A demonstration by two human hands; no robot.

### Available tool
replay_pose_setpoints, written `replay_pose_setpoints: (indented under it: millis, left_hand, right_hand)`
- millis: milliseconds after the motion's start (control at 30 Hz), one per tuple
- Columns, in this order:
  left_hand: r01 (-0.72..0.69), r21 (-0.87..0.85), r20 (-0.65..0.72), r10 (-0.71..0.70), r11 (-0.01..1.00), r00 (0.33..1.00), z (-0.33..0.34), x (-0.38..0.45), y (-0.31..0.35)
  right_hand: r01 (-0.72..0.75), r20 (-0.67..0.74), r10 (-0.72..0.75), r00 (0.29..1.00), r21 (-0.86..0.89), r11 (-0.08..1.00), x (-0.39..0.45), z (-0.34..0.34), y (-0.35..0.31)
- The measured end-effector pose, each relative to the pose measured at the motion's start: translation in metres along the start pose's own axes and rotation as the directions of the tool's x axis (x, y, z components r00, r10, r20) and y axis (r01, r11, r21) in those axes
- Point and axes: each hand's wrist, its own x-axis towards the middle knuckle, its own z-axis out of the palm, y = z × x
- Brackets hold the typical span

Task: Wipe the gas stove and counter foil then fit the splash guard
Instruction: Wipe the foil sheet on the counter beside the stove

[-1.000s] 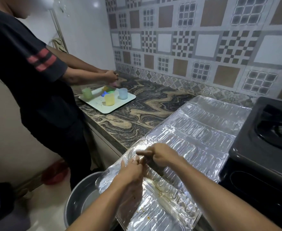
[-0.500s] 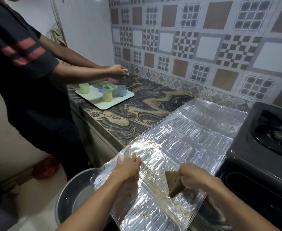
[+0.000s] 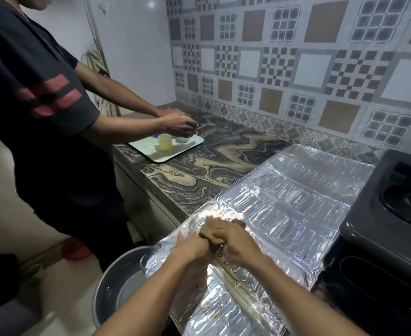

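marbled counter (image 3: 224,151) bears unlabelled foil splash guard (image 3: 296,204); right hand (image 3: 238,243) grips brown cloth (image 3: 211,230), left hand (image 3: 190,246) flat.

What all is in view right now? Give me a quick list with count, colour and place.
foil splash guard: one, silver, lying flat on the counter left of the stove, near end overhanging the basin
cloth: one, brown, on the foil under the right hand
crumbs: several, yellowish, on the near foil panel
gas stove: one, black, far right
counter: one, marbled brown and black
basin: one, grey, below the counter edge
tray: one, pale, far left of the counter
cup: one, yellow, on the tray; others hidden
second person: one, dark shirt with red stripes, at the tray
left hand: presses the foil
right hand: grips the cloth
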Motion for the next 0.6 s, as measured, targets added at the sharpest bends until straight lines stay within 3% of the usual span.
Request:
replay_pose_setpoints:
  millis: [100,267,433,600]
  left_hand:
    - [0.012,0.046,0.018,-0.013,0.999,1.0,-0.002,-0.001,0.0]
    - [0.005,0.068,-0.029,-0.003,0.998,1.0,-0.003,-0.006,0.0]
    - [0.013,0.064,-0.04,-0.01,0.998,0.999,-0.003,-0.006,0.002]
    - [0.002,0.079,-0.067,0.003,0.997,0.998,-0.001,-0.004,0.003]
  right_hand:
    - [0.003,-0.032,-0.003,0.999,-0.024,1.0,-0.02,0.001,0.007]
    - [-0.162,0.045,0.162,0.986,-0.003,0.987,-0.048,-0.005,0.039]
    - [-0.249,0.153,0.266,0.952,-0.118,0.961,-0.057,-0.047,0.037]
    - [-0.172,-0.132,0.178,0.975,0.06,0.983,-0.032,-0.065,0.01]
